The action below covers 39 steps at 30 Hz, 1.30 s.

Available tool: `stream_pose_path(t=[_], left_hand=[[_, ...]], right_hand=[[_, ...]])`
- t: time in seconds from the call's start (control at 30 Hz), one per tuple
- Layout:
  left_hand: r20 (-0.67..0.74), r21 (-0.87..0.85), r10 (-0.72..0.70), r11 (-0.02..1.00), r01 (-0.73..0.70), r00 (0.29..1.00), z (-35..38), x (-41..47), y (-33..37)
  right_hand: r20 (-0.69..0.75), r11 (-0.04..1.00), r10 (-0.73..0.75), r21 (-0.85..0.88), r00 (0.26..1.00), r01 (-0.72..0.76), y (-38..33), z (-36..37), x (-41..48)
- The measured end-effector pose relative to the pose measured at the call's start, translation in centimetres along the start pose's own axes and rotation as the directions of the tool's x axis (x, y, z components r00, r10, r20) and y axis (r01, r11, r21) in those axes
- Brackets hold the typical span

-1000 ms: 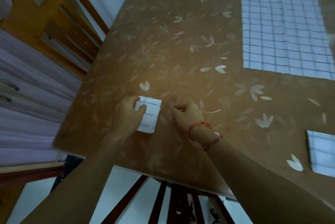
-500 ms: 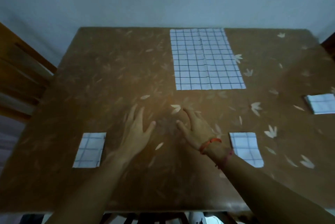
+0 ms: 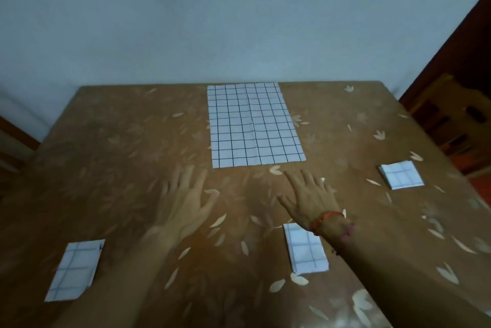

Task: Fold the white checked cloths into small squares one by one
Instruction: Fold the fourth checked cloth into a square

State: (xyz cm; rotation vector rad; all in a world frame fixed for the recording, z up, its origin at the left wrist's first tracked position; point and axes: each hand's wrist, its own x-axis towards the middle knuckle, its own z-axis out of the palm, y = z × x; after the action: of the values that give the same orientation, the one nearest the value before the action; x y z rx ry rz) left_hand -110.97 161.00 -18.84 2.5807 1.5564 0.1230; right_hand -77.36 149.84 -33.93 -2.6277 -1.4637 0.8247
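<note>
At desk (image 3: 119, 155) far edge: unfolded checked cloth (image 3: 255, 125), flat. Left hand (image 3: 183, 202), right hand (image 3: 309, 201) just short of near hem, fingers (image 3: 293, 181) spread wide, holding nothing. Risk: uneven corner grasp skews fold; right forearm snags folded square (image 3: 307, 250) near wrist.

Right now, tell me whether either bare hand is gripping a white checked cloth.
No, the left hand and the right hand are both spread open over the brown leaf-patterned table, holding nothing.

glossy tabletop (image 3: 132, 168), creased cloth (image 3: 255, 125) (matt)
</note>
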Motion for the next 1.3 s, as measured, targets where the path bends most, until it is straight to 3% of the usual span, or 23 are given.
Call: stream_pose_path(t=[0.03,0.07,0.1,0.17,0.63,0.83,1.07,1.3], left_hand=[[0.027,-0.004,0.000,1.000,0.000,1.000,0.0,0.3,0.2],[0.021,-0.004,0.012,1.000,-0.012,1.000,0.4,0.7,0.3],[0.024,-0.008,0.002,1.000,-0.001,1.000,0.7,1.3,0.4],[0.022,-0.001,0.007,1.000,-0.007,1.000,1.0,2.6,1.0],[0.065,-0.083,-0.121,0.989,0.127,0.990,11.4,14.4,2.3],[0.077,-0.114,-0.148,0.981,0.156,0.986,14.6,17.2,2.0],[0.055,-0.093,-0.146,0.984,0.151,0.988,16.1,17.8,1.8],[-0.070,-0.227,-0.106,0.970,0.087,0.992,16.2,17.7,2.0]], right_hand=[[-0.100,0.999,0.011,-0.035,0.995,-0.015,-1.9,-1.4,-1.0],[-0.152,0.996,-0.040,-0.084,0.988,0.027,-7.4,-7.5,-6.6],[-0.247,0.974,-0.124,-0.218,0.961,0.069,-9.4,-9.9,-8.4],[-0.313,0.942,-0.229,-0.311,0.922,0.128,-10.9,-11.8,-8.2],[-0.156,0.993,-0.049,-0.117,0.987,0.031,-8.6,-8.6,6.9],[-0.169,0.996,-0.073,-0.067,0.983,0.062,-8.0,-6.6,11.6],[-0.238,0.983,-0.119,-0.162,0.964,0.081,-6.7,-4.6,14.4],[-0.311,0.955,-0.208,-0.268,0.927,0.124,-6.6,-4.7,14.0]])
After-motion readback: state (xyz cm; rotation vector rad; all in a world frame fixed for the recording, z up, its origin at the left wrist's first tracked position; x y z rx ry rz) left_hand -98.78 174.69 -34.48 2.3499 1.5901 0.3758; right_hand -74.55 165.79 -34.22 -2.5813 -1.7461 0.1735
